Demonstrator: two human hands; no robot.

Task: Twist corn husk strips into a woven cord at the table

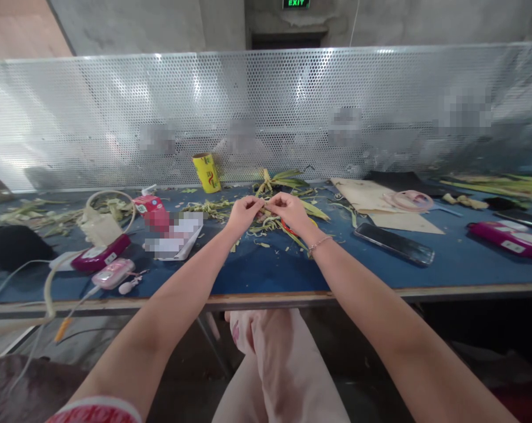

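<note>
My left hand [244,212] and my right hand [288,212] meet over the middle of the blue table, thumbs and forefingers pinched close together. Whatever lies between the fingertips is too small and too covered to make out. Behind and under them is a bundle of yellow-green leaf strips [287,177], fanned out toward the right. Curly leaf scraps [208,208] lie just left of my left hand. By my right wrist, part of something red and orange shows among the leaves.
A yellow printed roll [207,173] stands behind. To the left are a red drink carton [152,212], a purple device [101,254], a pink case [113,274] and cables. On the right lie a phone [394,244], brown card [367,197] and another purple device [510,238]. A perforated metal screen [266,111] borders the back.
</note>
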